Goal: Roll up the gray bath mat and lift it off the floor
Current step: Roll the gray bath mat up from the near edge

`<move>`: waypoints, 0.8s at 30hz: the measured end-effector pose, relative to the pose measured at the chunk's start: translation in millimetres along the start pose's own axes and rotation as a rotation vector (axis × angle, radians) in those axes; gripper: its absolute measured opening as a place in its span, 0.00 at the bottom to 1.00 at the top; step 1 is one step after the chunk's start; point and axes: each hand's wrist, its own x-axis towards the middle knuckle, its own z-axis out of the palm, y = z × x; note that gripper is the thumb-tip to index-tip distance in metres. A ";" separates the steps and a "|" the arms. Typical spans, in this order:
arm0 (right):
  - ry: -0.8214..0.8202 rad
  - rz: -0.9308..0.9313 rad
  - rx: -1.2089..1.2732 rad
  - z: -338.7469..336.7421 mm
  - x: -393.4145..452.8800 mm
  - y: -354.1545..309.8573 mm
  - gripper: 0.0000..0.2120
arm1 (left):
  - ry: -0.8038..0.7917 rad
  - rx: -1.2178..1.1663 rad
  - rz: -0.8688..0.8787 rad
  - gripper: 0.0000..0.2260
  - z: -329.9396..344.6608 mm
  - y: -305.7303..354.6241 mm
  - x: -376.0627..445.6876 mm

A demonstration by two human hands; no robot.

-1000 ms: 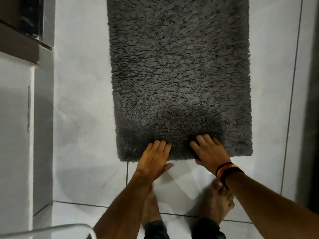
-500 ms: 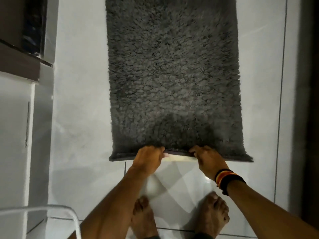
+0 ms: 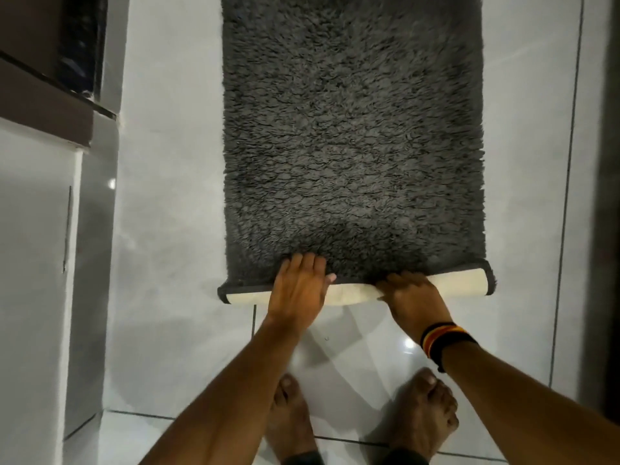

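Gray shag covers the bath mat (image 3: 352, 135), which lies flat on the white tile floor (image 3: 167, 229) from 12 o'clock down to centre frame. Its 6 o'clock edge is folded over, showing the cream backing (image 3: 453, 286). Left hand (image 3: 298, 290) lies flat, fingers (image 3: 307, 263) extended, on that turned edge at 7 o'clock of the mat. Right hand (image 3: 412, 297), with striped wristbands (image 3: 443, 338), curls its fingers over the fold at 5 o'clock. Bare feet (image 3: 422, 417) stand at 6 o'clock.

Our left hand (image 3: 298, 290): palm down, fingers spread flat | our right hand (image 3: 411, 297): fingers curled under, wristbands (image 3: 443, 337) on wrist | both arms extended forward
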 end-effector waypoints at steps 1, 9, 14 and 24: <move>-0.036 -0.007 0.036 -5.9 6.2 3.2 0.13 | 0.069 0.074 0.068 0.19 4.2 -1.0 -12.9; -0.145 0.031 0.051 -14.5 27.6 16.1 0.17 | 0.007 0.041 0.074 0.17 11.4 -18.1 -1.1; -0.228 0.210 0.336 -23.7 30.8 18.6 0.18 | -0.017 0.082 0.144 0.23 -0.7 -33.8 21.5; 0.002 0.142 -0.072 -28.2 20.7 -4.4 0.24 | -0.217 -0.188 -0.069 0.21 -30.0 -38.2 53.5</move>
